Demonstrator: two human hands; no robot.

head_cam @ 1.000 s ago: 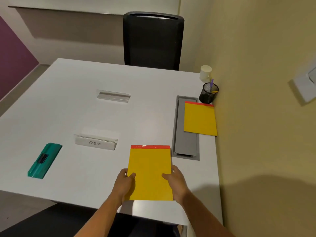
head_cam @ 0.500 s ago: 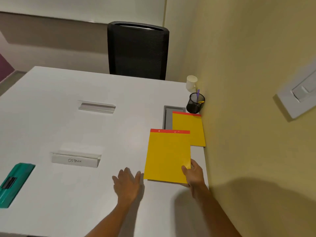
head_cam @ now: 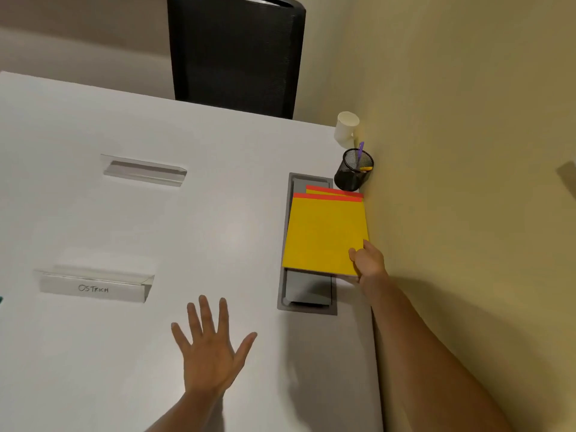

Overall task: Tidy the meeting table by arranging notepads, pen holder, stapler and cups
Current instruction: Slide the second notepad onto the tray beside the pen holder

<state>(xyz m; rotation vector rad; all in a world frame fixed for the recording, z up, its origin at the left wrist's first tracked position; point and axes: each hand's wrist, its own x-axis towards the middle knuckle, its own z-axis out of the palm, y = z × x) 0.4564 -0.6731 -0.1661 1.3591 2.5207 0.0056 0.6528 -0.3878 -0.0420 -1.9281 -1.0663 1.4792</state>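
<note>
**A:** What are we looking at?

**B:** We look down on a white table [head_cam: 93, 120]. Our right hand [head_cam: 369, 265] pinches the near right corner of a yellow notepad [head_cam: 324, 235], held over a second yellow notepad [head_cam: 330, 191] that lies against the wall. Only the red top strip of the lower one shows. Our left hand [head_cam: 208, 353] is spread flat, fingers apart, holding nothing.

**A:** Has the top pad been set down?

**B:** We cannot tell; its near edge seems slightly raised over the grey cable hatch [head_cam: 307, 294].

**A:** How do we finish well?

**B:** We would judge it best to slide the pad forward until the red strips line up, square its right edge to the wall, then let go. Just beyond stands the black mesh pen holder [head_cam: 353, 171], with a white cup [head_cam: 346, 127] behind it, so push gently to avoid nudging them.
</note>
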